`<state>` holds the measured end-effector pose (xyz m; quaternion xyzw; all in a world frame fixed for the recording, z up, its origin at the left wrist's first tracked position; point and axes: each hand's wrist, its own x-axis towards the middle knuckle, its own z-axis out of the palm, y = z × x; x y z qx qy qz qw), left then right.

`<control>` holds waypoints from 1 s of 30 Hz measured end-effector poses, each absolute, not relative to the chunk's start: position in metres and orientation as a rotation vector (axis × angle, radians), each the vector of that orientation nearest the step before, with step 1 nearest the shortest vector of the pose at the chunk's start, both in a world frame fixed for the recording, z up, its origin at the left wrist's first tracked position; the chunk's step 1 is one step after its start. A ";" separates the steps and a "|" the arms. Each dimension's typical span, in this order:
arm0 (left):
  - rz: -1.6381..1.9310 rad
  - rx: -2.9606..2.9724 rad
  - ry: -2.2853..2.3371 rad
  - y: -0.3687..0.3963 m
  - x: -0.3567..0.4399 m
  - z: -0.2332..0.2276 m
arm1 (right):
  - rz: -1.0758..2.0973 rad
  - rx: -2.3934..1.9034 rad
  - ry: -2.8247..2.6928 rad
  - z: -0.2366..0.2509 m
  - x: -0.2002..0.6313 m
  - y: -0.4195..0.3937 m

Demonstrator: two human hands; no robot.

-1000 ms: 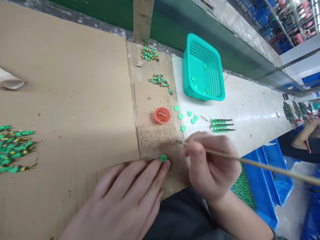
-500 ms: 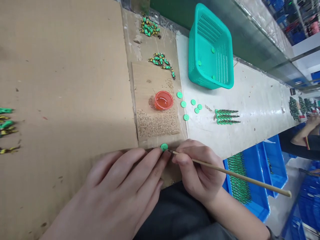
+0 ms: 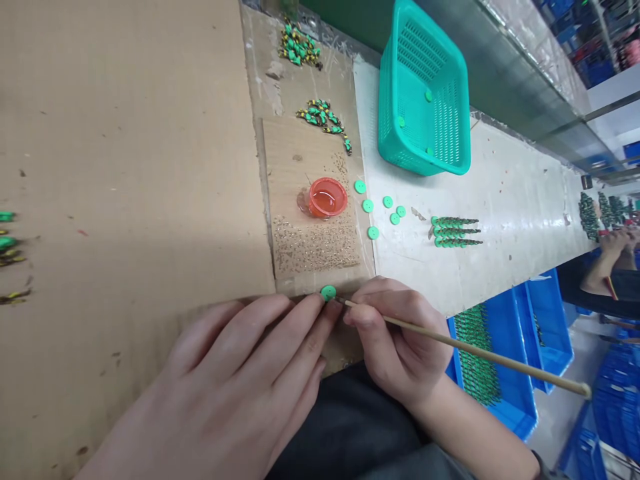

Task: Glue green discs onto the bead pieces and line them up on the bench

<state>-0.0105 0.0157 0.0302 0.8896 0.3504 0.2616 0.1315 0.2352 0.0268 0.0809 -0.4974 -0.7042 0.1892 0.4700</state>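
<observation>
Green button [image 3: 329, 293] held at fingertips of left hand [image 3: 245, 387], wooden stick [image 3: 500, 360] clasped in right hand [image 3: 400, 357], tip beside button

Bare left hand [image 3: 235, 387], bare right hand [image 3: 403, 337], bare right forearm [image 3: 470, 423], plain dark clothing [image 3: 355, 427]

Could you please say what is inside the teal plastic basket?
Three round green buttons show inside the teal plastic basket; its near side hides part of its floor, and anything lying there.
</observation>
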 end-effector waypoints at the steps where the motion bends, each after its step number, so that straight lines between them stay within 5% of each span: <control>1: 0.766 2.585 1.017 0.017 -0.010 0.031 | 0.447 -1.215 -1.698 0.080 0.235 0.026; 12: 0.756 2.797 0.964 0.044 0.006 0.064 | 0.561 -1.222 -1.185 0.078 0.233 0.027; 30: 0.842 2.769 0.903 0.050 0.003 0.077 | 0.714 -1.283 -1.146 0.072 0.261 0.016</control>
